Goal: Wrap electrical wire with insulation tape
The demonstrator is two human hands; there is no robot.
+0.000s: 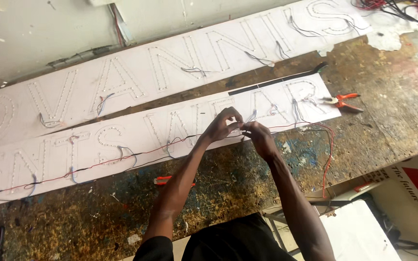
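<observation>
A: What are the hands on?

B: Thin wires (242,126), pinched where both sets of fingertips meet, just above the near edge of the lower board (122,145). The left hand (222,125) is curled with its fingertips closed on the wires; the right hand (257,135) grips them from the 3 o'clock side, touching the left.

A: And the wires beyond the pinch?

B: A red wire (97,166) and a dark one run off toward 9 o'clock along the board's edge; more red wire hangs down at 4 o'clock.

A: What else is around?

B: Orange pliers (342,101) lie at 2 o'clock on the worn surface (388,111). A red-handled tool (163,181) sits at 7 o'clock, partly behind the left forearm. A second board (170,67) lies at 11 o'clock, apart from the first.
</observation>
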